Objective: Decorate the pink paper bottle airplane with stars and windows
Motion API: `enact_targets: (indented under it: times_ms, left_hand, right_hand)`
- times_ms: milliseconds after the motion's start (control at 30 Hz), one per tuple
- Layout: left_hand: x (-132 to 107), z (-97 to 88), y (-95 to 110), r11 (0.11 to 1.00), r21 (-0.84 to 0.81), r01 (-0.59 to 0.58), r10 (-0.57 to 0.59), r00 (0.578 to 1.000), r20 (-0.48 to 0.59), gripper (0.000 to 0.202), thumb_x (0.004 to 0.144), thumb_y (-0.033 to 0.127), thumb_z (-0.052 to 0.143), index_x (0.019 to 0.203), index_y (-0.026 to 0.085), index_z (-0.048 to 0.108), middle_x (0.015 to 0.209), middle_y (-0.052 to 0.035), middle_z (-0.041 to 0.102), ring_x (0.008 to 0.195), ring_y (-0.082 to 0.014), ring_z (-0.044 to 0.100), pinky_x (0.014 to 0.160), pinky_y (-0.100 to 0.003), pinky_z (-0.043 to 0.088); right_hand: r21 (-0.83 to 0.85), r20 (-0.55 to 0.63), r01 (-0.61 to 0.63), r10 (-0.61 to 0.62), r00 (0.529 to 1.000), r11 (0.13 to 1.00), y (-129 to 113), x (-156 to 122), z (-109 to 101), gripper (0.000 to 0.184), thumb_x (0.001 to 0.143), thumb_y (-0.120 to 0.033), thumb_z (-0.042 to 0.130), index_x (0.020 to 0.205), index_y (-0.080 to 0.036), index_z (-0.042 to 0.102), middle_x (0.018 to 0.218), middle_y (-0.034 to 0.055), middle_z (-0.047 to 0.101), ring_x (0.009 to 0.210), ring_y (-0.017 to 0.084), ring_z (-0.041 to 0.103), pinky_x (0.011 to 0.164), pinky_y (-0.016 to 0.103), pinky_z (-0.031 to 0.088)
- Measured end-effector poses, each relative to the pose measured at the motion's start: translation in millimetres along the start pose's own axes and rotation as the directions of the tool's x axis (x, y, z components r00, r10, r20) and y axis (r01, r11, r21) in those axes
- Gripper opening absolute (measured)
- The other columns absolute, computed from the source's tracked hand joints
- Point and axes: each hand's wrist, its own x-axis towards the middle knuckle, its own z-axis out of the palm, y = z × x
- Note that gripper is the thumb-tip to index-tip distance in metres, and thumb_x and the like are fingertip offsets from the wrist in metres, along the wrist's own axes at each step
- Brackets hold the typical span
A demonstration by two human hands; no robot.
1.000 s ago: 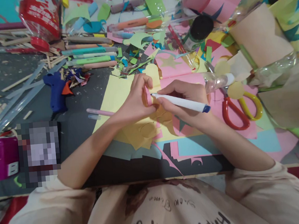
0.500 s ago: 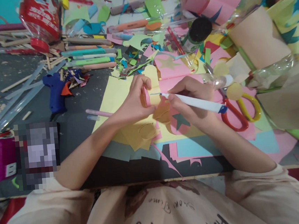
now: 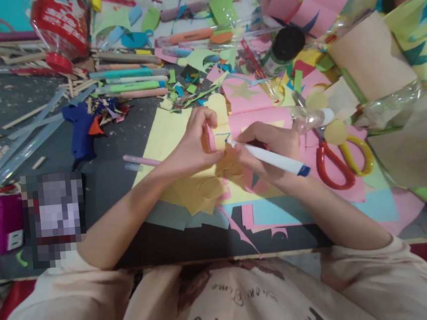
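My left hand (image 3: 191, 144) is closed around a small piece of yellow paper (image 3: 220, 144) with a pink edge, thumb below and fingers above. My right hand (image 3: 272, 142) grips a white marker (image 3: 278, 159) with a blue end, its tip at the right part of the piece. Thin blue strokes forming an angle show on the yellow surface. Beneath both hands lies a larger yellow sheet (image 3: 159, 140). Pink paper (image 3: 257, 119) lies beside my right hand, with a dark star partly hidden below that hand.
Scissors with red and yellow handles (image 3: 335, 166) lie right of my right hand. A blue glue gun (image 3: 80, 132) rests on the left. Several markers (image 3: 132, 80), paper scraps (image 3: 190, 82) and a red-labelled bottle (image 3: 60, 29) crowd the back. Light-blue paper (image 3: 278, 211) lies near the front edge.
The marker tip has moved slightly left and down, and the single blue line now has an angled stroke joined to it. My right hand shifted left; my left hand stayed nearly still.
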Motion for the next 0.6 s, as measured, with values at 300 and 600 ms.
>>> enact_targets:
  times_ms: [300,600]
  left_hand:
    - [-0.5,5.1,-8.3,0.998,0.059,-0.020,0.022,0.999,-0.032,0.050,0.074,0.020,0.076,0.101,0.028,0.035,0.105,-0.0014,0.040,0.097,-0.0188,0.045,0.082,-0.032,0.045]
    - [0.4,1.9,-1.4,0.998,0.049,-0.027,0.027,1.000,-0.002,0.045,0.076,0.019,0.072,0.099,0.028,0.033,0.103,-0.0011,0.037,0.095,-0.0183,0.042,0.083,-0.034,0.042]
  right_hand:
    - [-0.060,0.057,-0.002,0.006,0.998,0.998,5.7,-10.1,7.2,0.020,0.090,-0.028,0.064,0.072,-0.027,0.057,0.061,-0.0007,0.063,0.056,0.015,0.056,0.051,0.031,0.038]
    - [0.232,-0.036,-0.263,0.278,0.960,0.937,-0.6,6.2,-3.5,0.012,0.087,-0.024,0.072,0.079,-0.026,0.063,0.068,-0.0022,0.065,0.057,0.014,0.057,0.050,0.030,0.045]
